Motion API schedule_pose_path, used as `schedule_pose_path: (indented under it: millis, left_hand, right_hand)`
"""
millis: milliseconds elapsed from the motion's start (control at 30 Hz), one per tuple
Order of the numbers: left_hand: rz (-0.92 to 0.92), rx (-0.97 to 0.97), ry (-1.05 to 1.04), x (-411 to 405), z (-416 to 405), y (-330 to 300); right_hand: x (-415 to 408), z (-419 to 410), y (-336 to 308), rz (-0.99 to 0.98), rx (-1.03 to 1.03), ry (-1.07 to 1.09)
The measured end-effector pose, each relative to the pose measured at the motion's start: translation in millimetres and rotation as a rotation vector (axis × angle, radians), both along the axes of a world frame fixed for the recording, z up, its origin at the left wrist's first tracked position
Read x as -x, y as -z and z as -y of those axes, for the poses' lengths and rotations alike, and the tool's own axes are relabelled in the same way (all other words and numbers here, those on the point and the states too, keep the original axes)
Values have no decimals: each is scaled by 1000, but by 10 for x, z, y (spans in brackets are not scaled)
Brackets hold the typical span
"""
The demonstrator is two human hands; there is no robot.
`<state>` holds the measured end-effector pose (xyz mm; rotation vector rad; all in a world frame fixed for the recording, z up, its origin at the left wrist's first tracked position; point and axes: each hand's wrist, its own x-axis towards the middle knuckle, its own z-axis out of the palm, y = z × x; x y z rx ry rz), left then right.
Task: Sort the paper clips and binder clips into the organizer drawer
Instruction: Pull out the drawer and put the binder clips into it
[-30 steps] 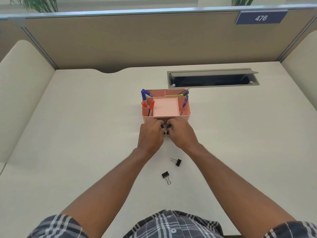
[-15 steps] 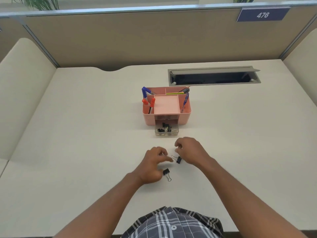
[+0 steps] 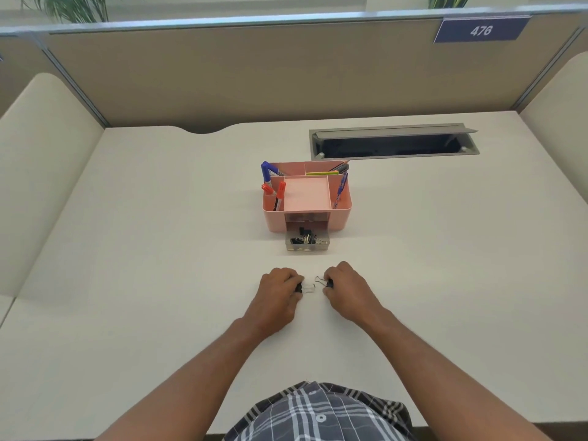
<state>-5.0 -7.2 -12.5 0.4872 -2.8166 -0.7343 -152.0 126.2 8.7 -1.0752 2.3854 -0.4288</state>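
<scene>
With a clip (image 3: 329,283) pinched in the right hand (image 3: 345,289) and another (image 3: 299,287) in the left hand (image 3: 277,292), both at 6 o'clock from the open drawer (image 3: 307,243), best carried low to 12 and dropped well inside.

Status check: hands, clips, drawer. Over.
Left hand holds one binder clip, right hand another. Drawer open, clips inside. Nothing in the way.

Pink organizer (image 3: 342,214), black binder clips (image 3: 304,237), grey plaid shirt (image 3: 318,415)
</scene>
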Motion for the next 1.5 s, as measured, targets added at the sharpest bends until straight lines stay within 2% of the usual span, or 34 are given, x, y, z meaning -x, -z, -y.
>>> schedule_pose_path:
  millis: [167, 267, 467, 633, 767, 867, 967, 1033, 1233, 1500]
  left_hand:
    - [-137, 105, -145, 234, 181, -217]
    - [-128, 174, -219, 467, 319, -360]
    - [-2, 245, -278, 799, 426, -465]
    - [-84, 144, -281, 790, 401, -419]
    - [-179, -39, -382, 581, 400, -255]
    - [-90, -300, -513, 505, 460, -114]
    - [0, -478, -527, 522, 557, -77]
    - [12, -521, -502, 550, 633, -70]
    - [-7, -509, -485, 672, 792, -54]
    - [-197, -498, -624, 922, 781, -182]
  right_hand:
    - [179, 162, -242, -78, 176, 55]
    - [317, 364, -405, -146, 278, 72]
    - [471, 691, -396, -192, 174, 34]
    - [434, 647, -313, -139, 263, 49]
    - [431, 406, -182, -37, 345, 215]
    - [493, 301, -62, 81, 356, 408]
    - [602, 313, -25, 218, 282, 452]
    - [679, 353, -2, 277, 255, 414]
    - [830, 495, -25, 253, 352, 303]
    - [835, 736, 14, 221, 417, 540]
